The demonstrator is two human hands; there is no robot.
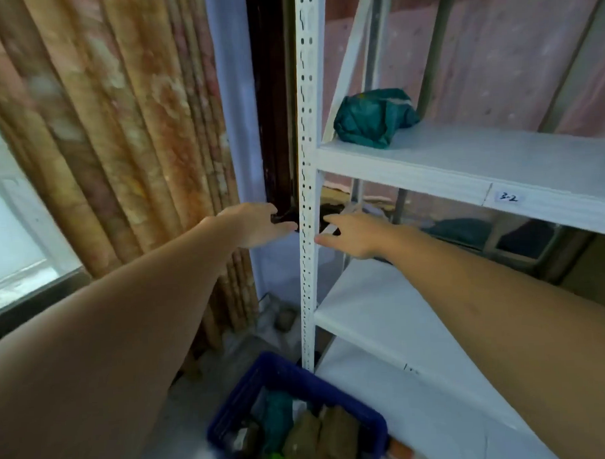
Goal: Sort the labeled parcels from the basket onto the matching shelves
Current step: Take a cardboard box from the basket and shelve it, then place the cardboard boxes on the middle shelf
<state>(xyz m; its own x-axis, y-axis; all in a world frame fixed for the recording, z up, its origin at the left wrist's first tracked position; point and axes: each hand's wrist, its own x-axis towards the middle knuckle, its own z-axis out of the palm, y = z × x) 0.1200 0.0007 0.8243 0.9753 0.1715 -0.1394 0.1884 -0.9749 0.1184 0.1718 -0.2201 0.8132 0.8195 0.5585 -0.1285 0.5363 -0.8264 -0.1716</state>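
A black parcel (331, 216) with a white label is held between both hands, partly hidden behind the white shelf post (307, 160). My left hand (256, 225) grips its left end, left of the post. My right hand (358, 235) grips its right end, just above the middle shelf (369, 306). A teal parcel (374, 118) lies on the upper shelf (463, 155), whose front edge carries the label "3-2" (508, 197). The blue basket (337, 394) stands on the floor at the bottom, with several green, teal and dark parcels inside.
Patterned curtains (119, 132) hang at the left beside a window (17, 239). A dark vertical column (273, 110) stands behind the post. More dark and teal bundles (465, 228) lie behind the rack. Another white shelf (420, 414) sits below.
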